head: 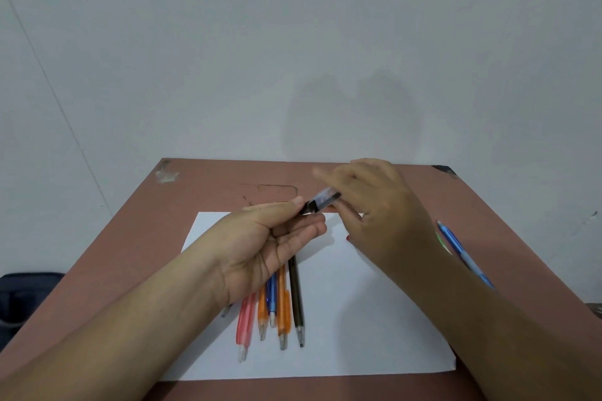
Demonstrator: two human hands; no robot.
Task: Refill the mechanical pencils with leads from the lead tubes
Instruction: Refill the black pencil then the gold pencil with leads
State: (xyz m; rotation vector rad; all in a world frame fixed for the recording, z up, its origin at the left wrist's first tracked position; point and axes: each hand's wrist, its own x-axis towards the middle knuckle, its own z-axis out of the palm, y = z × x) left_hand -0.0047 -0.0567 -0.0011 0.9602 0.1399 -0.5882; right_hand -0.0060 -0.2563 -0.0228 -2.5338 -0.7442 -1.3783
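Above the far edge of the white sheet [342, 303], both hands meet over the brown worktop [202, 185]. Left hand [260, 244], palm up, pinches the dark end of a small clear lead tube [321, 202] between thumb and fingers [298, 203]; right hand [381, 218] closes on the tube's other end, its grip largely hidden behind the knuckles, index finger extended and blurred. Tube's long axis runs from lower left to upper right, bridging the two hands, so each holds one end. Whether the cap is on or off cannot be told. On the sheet, just below the left palm, five mechanical pencils lie side by side, tips toward the viewer: pink pencil [245, 325], orange pencil [262, 312], blue pencil [271, 298], second orange pencil [283, 316], dark pencil [297, 296]. Another blue pencil [462, 247] rests on the worktop right of the sheet, partly behind the right forearm. Likely step: opening the tube; the row of pencils lies nearer the left hand.
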